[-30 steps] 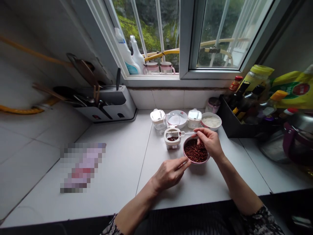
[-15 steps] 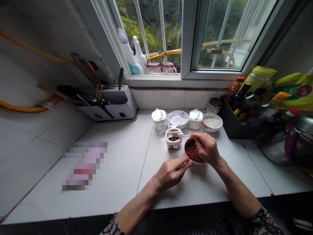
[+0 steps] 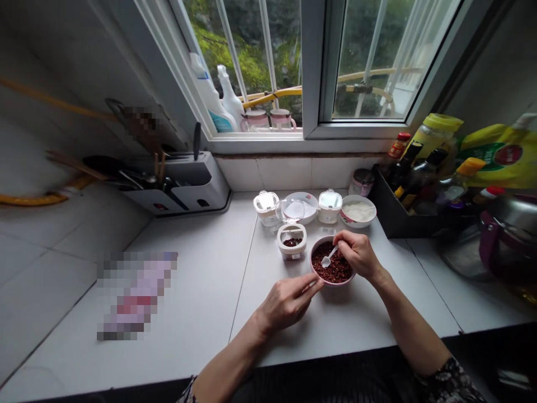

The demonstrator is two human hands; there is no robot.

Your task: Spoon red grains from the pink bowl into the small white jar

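**White spoon in hand over a bowl of dark red spice**

The right hand pinches the spoon's handle between thumb and fingers above the far right part of the pink-rimmed bowl. The spoon's scoop points down and leftward over the dark red dried spice; whether it touches the pieces one cannot tell. The left hand has its fingers stretched out, their tips at the bowl's near left rim; whether they grasp it or merely steady it cannot be told.

The bowl stands on the white countertop, in front of the person. Just to its left is an open spice jar with a cream-coloured rim, some similar dark red pieces inside and its clear lid raised at the back. Behind stand a left lidded jar, a white dish, a right lidded jar and a patterned bowl with white contents.
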